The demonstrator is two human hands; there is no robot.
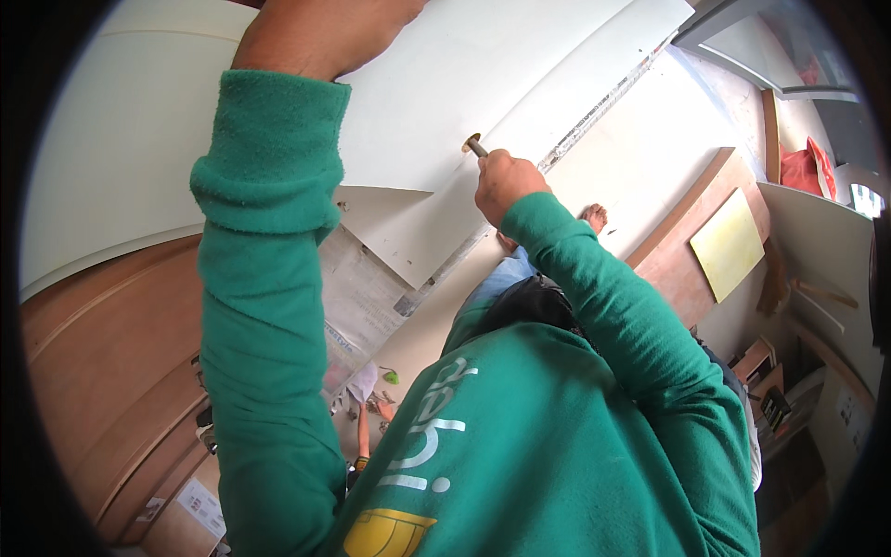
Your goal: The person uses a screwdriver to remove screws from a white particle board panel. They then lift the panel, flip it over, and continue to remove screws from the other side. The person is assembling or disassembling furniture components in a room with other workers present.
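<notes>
Both my arms, in green sleeves, reach up to a large white panel point(557, 56). My left hand point(316, 32) lies against the panel at the top edge of the picture, with its fingers cut off from view. My right hand point(506, 181) is closed around a thin metal tool point(476, 147). The tool's tip sits at a small round hole point(467, 142) in the panel. A second white board point(408, 227) lies just below the panel, under my right hand.
Brown wooden boards point(102, 343) curve along the left. A sheet of newspaper point(357, 297) and small scraps lie below on the floor. A yellow sheet point(729, 246) rests on a wooden board at right, with red cloth point(803, 167) and stacked boxes point(766, 381) beyond.
</notes>
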